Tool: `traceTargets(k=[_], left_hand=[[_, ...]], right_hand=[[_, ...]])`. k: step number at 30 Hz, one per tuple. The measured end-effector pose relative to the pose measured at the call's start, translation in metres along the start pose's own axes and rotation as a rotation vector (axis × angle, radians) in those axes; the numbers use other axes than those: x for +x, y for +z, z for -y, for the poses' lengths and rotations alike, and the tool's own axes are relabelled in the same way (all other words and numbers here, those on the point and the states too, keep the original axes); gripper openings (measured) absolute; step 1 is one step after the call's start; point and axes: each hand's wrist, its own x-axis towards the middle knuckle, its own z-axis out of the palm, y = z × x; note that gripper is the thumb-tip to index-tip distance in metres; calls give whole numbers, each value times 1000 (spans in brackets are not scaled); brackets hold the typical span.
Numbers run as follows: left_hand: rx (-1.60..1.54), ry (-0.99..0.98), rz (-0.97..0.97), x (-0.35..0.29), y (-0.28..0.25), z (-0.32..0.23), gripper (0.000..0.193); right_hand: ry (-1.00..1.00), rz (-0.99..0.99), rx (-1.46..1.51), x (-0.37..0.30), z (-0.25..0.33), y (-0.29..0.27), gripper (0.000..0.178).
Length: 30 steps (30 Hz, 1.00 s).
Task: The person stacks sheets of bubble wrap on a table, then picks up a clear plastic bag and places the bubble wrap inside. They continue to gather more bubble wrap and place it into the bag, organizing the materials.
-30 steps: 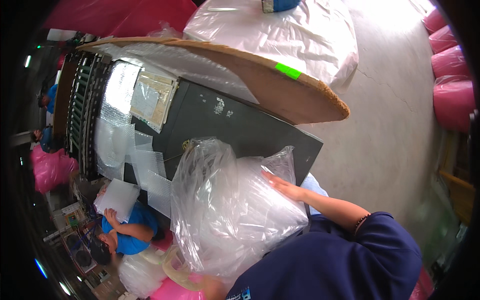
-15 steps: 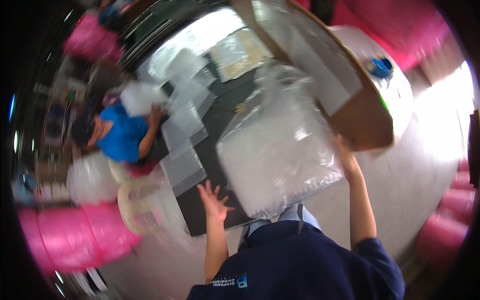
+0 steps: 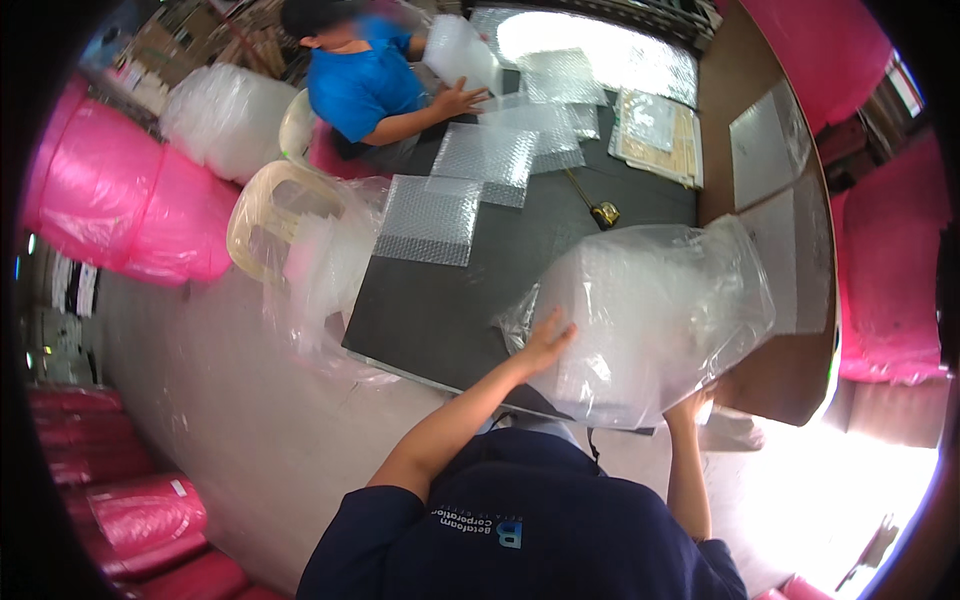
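Note:
A large clear plastic bag [image 3: 640,320], packed with a stack of whitish sheets or pouches, lies on the dark tabletop [image 3: 430,320] at its near right side. Against the bag's left side rests my left hand [image 3: 548,342], fingers stretched over the plastic. My right hand [image 3: 690,403] is at the bag's near right lower edge; its fingers are mostly hidden and blurred. Bubble-wrap pouches [image 3: 428,218] lie overlapping in a row to the far left of the bag. Beyond it sits a yellow and black tape measure [image 3: 604,214].
Across the table a person in a blue shirt [image 3: 365,85] holds bubble-wrap sheets [image 3: 462,55]. A cardboard panel [image 3: 775,370] stands along the right edge. A cream plastic chair [image 3: 250,225] and pink wrapped rolls [image 3: 130,190] are at left. Flat papers [image 3: 655,135] lie at the far right.
My view has swung left. The bag now lies turned, its loose end toward the right. My left hand has come from free air onto it; my right hand has dropped to its lower edge.

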Motion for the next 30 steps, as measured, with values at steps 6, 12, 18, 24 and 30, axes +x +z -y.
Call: traceTargets(k=[6,12,18,24,30], left_hand=[[-542,-283,473,40,-124,-34,57],[820,-277,-487,105,-179,135,66],[583,-210,211,54,-145,172,72],[-453,-901,-1262,57,-323,286,88],[-1834,-676,-1193,27,-439,446,105]], right_hand=[[335,-386,1245,40,-104,53,33],[19,-1366,701,-25,31,-86,36],[-386,-981,297,-25,215,-57,33],[-585,-286,479,-13,390,16,38],[-737,-45,343,11,480,59,43]])
